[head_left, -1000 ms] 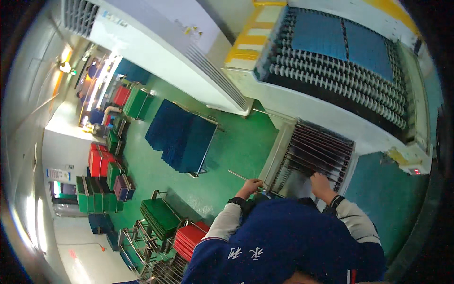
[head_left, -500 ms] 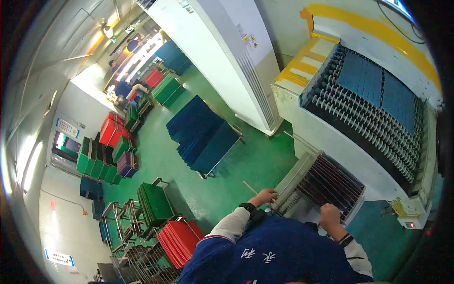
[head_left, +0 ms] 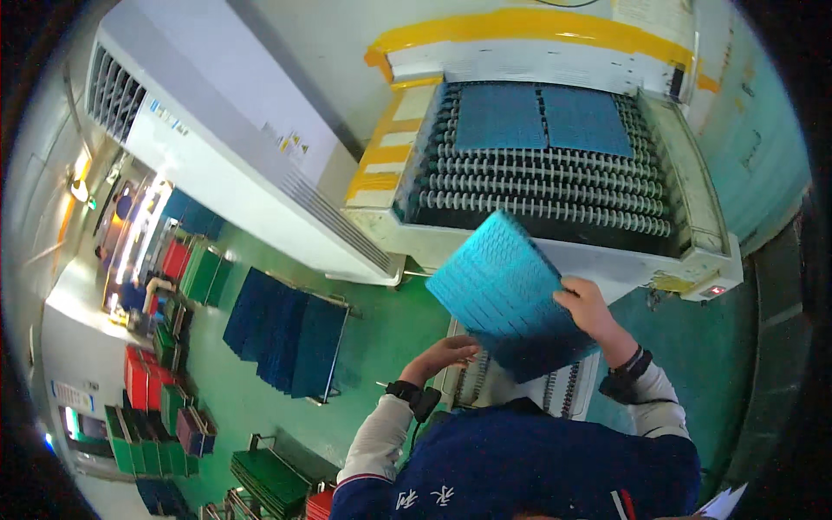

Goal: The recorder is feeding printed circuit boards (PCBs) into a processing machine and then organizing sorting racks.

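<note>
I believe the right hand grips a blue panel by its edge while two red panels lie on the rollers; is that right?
Not quite: the two panels on the rollers are blue, not red, as the head view shows. The right hand does grip a blue panel by its edge.

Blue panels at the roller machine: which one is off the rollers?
The tilted panel held at its edge by the right hand; the other two panels lie side by side on the rollers.

Roller conveyor [head_left: 542, 182], two blue panels [head_left: 501, 118] atop
</note>
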Tool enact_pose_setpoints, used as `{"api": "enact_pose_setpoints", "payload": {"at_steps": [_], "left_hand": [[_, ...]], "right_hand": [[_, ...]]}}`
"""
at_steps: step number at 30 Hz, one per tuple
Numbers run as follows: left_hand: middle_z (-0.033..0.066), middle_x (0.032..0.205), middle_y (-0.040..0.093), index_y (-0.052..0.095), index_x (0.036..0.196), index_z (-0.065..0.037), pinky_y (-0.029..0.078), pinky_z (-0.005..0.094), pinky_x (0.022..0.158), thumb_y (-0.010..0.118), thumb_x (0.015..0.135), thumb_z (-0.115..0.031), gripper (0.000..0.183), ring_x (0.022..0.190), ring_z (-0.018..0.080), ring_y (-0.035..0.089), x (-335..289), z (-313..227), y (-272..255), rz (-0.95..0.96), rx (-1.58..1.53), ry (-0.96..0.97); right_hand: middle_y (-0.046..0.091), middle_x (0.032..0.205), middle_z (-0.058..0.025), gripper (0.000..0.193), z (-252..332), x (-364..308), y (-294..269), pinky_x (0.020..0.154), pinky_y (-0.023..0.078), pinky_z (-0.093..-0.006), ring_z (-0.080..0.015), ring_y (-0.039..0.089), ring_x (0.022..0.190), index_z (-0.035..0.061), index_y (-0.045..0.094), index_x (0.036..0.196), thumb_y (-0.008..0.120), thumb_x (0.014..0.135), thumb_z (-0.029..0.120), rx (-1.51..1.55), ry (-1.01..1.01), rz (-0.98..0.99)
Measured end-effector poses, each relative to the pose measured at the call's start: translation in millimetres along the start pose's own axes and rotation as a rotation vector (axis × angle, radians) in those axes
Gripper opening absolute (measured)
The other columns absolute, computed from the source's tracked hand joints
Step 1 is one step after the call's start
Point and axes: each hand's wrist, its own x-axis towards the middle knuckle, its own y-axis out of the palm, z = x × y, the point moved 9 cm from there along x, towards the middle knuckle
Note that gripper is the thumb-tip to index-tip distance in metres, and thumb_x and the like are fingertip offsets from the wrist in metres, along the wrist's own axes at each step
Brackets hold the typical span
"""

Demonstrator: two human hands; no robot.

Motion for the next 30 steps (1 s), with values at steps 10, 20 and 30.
{"api": "enact_pose_setpoints", "payload": {"at_steps": [10, 20, 30], "left_hand": [[0.0103, 0.121, 0.057, 0.046, 0.131, -0.007, 0.048, 0.0413, 0.09, 0.057, 0.092, -0.033, 0.048, 0.103, 0.0227, 0.06, -1.8, -91.0, 23.4, 0.011, -0.617, 0.247], [0.0078, 0.115, 0.061, 0.053, 0.12, -0.011, 0.051, 0.0405, 0.083, 0.056, 0.093, -0.022, 0.03, 0.097, 0.0252, 0.062, 6.5, -120.3, -13.0, -0.072, -0.729, 0.385], [0.0105, 0.108, 0.062, 0.055, 0.11, -0.005, 0.051, 0.0415, 0.084, 0.053, 0.093, -0.015, 0.02, 0.097, 0.0315, 0.061, 38.0, -126.4, -36.8, -0.1, -0.809, 0.458]], "right_hand": [[0.061, 0.08, -0.0037, 0.012, -46.7, 91.1, 1.8, 0.062, 0.043, -0.0311, -0.0137, 0.056, 0.07, -0.0023, 0.063, 0.09, 0.059, 0.086, 0.009, 0.837, 0.312, -0.241], [0.065, 0.083, -0.0068, 0.022, -76.6, 120.6, -57.9, 0.066, 0.047, -0.0337, -0.0177, 0.061, 0.073, -0.0041, 0.064, 0.099, 0.061, 0.084, 0.011, 0.789, 0.256, -0.32], [0.061, 0.112, -0.0143, 0.031, -79.2, 41.4, -217.4, 0.089, 0.044, -0.0367, -0.03, 0.056, 0.102, 0.0053, 0.064, 0.105, 0.069, 0.076, 0.012, -0.373, -0.059, -0.806]]}}
